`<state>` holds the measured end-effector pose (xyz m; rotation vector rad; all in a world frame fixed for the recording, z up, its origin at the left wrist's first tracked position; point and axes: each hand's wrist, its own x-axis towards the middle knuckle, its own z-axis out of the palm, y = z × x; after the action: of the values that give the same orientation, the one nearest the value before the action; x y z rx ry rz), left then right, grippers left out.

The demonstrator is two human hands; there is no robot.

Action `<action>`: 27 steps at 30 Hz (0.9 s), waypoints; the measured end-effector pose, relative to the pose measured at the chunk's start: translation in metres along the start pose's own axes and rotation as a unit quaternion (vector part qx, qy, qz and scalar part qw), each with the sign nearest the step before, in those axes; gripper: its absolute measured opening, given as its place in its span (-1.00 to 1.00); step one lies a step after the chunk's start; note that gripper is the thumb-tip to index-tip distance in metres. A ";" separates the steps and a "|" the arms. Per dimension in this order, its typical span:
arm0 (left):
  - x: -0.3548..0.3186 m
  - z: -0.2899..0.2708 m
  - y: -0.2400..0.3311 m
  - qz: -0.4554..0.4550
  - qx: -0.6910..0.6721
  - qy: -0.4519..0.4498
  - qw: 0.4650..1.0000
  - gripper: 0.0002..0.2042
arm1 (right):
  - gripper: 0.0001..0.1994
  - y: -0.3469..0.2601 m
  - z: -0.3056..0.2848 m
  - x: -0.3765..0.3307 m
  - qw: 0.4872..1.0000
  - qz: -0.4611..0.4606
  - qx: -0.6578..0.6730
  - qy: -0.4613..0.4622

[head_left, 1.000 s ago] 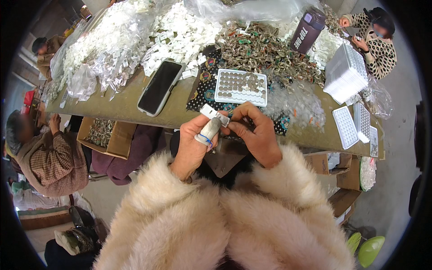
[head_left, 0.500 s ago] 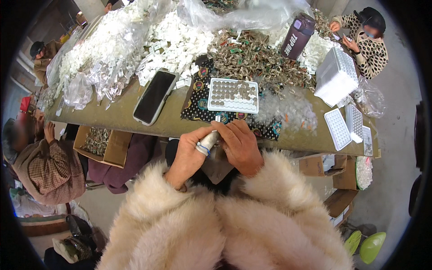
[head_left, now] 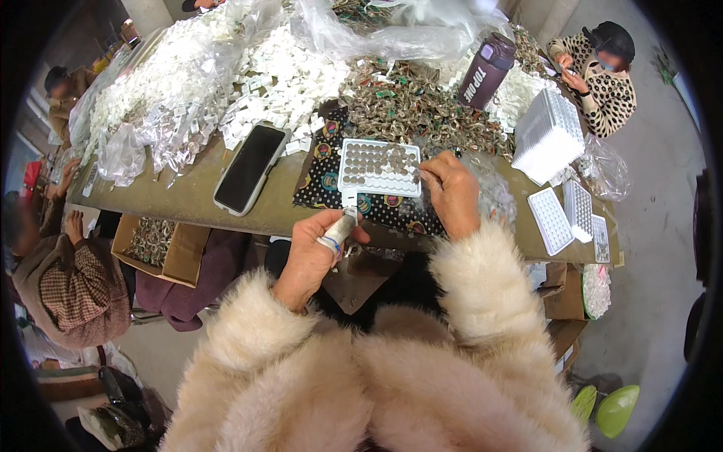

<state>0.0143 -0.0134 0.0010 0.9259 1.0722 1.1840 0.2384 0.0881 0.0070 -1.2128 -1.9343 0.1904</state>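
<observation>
My left hand point(head_left: 320, 245) is closed on a small white plastic piece point(head_left: 349, 199), which sticks up past the fingertips. One of its fingers wears a pale wrapping with a blue band. Just beyond that hand lies a white tray point(head_left: 392, 189) with rows of round pockets, many of them filled with small grey discs point(head_left: 361, 160). My right hand point(head_left: 454, 192) is at the tray's right edge with thumb and fingers pinched together. Whatever is between those fingertips, if anything, is too small to make out. Under the tray is a dark patterned cloth point(head_left: 320, 181).
A phone point(head_left: 252, 168) lies left of the cloth. Behind are heaps of white pieces point(head_left: 282, 75) and metal parts point(head_left: 407, 105), with a purple bottle point(head_left: 486, 75). Stacked trays point(head_left: 548, 139) stand at right. Other people sit around the table; a box point(head_left: 169, 252) of metal parts is at left.
My right hand has parted from my left and moved right and away from me to the tray's right edge. My left hand still holds the white piece, slightly lower. The whole view has shifted a little.
</observation>
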 end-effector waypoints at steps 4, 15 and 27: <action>0.000 -0.002 -0.003 0.001 0.006 0.002 1.000 -0.80 | -0.88 0.012 0.010 -0.001 1.000 0.014 -0.015 -0.022; 0.002 0.008 -0.002 -0.015 -0.007 0.003 1.000 -0.78 | -0.83 0.018 0.002 0.000 0.986 0.104 0.109 -0.067; 0.004 0.017 0.009 -0.036 0.014 0.001 0.999 -0.79 | -0.89 0.015 0.003 -0.004 0.990 0.027 0.066 -0.121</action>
<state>0.0290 -0.0080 0.0138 0.9019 1.1167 1.1134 0.2476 0.0933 -0.0049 -1.1991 -2.0593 0.5072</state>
